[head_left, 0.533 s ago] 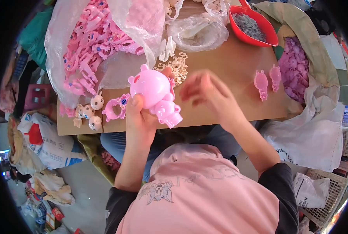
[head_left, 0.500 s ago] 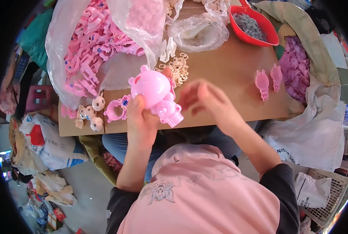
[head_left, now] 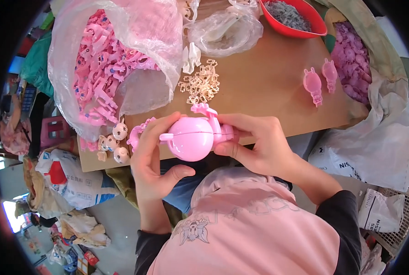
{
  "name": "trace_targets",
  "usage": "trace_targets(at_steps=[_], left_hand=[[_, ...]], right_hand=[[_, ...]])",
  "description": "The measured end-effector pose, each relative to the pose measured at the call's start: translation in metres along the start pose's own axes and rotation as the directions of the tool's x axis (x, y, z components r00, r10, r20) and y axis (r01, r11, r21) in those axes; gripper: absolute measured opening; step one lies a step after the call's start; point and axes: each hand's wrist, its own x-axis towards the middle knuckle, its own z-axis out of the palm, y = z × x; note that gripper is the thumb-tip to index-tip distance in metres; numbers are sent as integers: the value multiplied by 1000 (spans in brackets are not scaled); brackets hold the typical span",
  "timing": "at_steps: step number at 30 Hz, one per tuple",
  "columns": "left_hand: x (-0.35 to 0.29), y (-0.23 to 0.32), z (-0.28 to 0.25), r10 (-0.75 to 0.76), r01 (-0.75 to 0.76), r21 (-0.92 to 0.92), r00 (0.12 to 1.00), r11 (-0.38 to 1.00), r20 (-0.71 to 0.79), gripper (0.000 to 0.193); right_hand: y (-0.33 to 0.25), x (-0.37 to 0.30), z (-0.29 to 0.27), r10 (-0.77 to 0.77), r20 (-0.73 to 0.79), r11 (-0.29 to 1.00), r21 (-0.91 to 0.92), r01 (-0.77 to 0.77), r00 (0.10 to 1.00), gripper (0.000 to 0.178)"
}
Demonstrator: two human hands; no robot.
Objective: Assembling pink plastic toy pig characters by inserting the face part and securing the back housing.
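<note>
The right hand [head_left: 259, 144] has its grip clamped on the narrow end of a pink toy [head_left: 193, 140], thumb on the near side and fingers on the far side. The left hand [head_left: 154, 160] is cupped at the toy's round end, its fingers curled along the far left side, its thumb set well apart from them, just below the round part; whether that thumb touches cannot be told. The toy is held between the two hands, at the near edge of the counter [head_left: 264, 91], lying sideways, with a seam running along it, a small ear pointing left and a pink arm-like piece sticking up on the far side.

Just beside the left hand, partly hidden by it, lies a pink ring [head_left: 135, 134]; left of that sit some small heads [head_left: 120, 130] in a cluster. Beyond the toy is a heap of cream clips [head_left: 203, 82], with white pieces [head_left: 191, 57] behind it. To the far left a plastic bag [head_left: 154, 32] spills pink parts [head_left: 103, 68]. A clear bag [head_left: 225, 34] lies at the back, near a red scoop [head_left: 315, 28] with grey bits [head_left: 289, 16] in it. Two pink shells [head_left: 313, 85] lie side by side on the right, near an open sack [head_left: 385, 87] of mauve-pink pieces [head_left: 351, 62].
</note>
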Motion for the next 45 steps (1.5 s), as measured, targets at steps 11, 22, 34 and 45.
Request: trace_targets(at_steps=[11, 22, 34, 45], left_hand=[[-7, 11, 16, 244, -190, 373, 964, 908, -103, 66], [11, 2, 13, 156, -155, 274, 988, 949, 19, 55], [1, 5, 25, 157, -166, -77, 981, 983, -111, 52], [1, -6, 22, 167, -191, -148, 973, 970, -159, 57]], right_hand=[[-1, -2, -3, -201, -60, 975, -113, 193, 978, 39], [0, 7, -11, -138, -54, 944, -311, 115, 989, 40], [-5, 20, -7, -504, 147, 790, -318, 523, 851, 53], [-7, 23, -3, -527, 147, 767, -341, 543, 837, 63]])
